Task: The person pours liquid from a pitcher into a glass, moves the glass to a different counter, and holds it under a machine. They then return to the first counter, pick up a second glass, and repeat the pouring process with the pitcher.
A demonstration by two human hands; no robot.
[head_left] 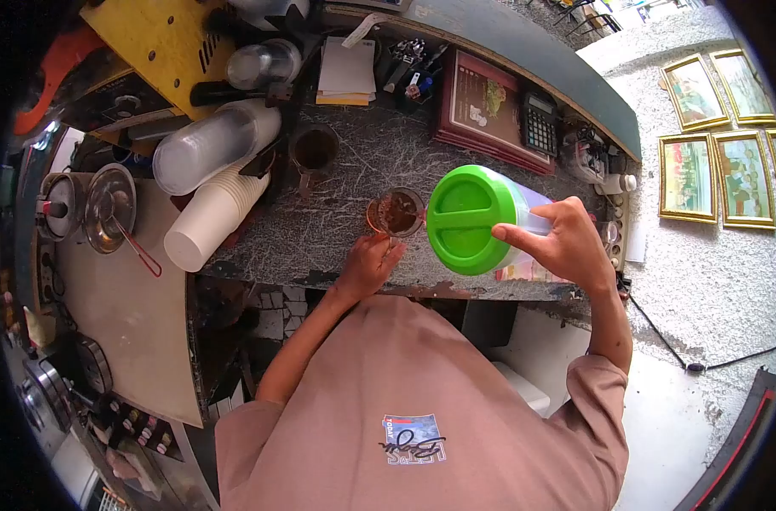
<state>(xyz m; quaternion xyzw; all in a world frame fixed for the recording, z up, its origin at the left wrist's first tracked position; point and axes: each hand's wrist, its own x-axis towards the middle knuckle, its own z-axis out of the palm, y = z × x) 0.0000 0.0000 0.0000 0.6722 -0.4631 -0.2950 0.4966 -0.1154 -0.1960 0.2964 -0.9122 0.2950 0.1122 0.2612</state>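
Note:
A clear pitcher with a bright green lid (469,220) is tilted toward the left over the counter, and my right hand (567,243) is wrapped round its handle. Just left of the lid stands a glass cup (401,211) with brown liquid in it. My left hand (372,266) has its fingers closed at the near side of this cup, holding its handle. The pitcher's lip is close to the cup's rim; its spout is partly hidden by the lid. Farther back to the left, a dark mug (314,148) stands on the scratched counter (371,145).
Stacked paper cups (216,218) and plastic cups (218,145) lie at the left. Menus (488,111), a calculator (539,125) and a pen holder (409,72) line the back. A strainer (109,209) rests on the left side surface.

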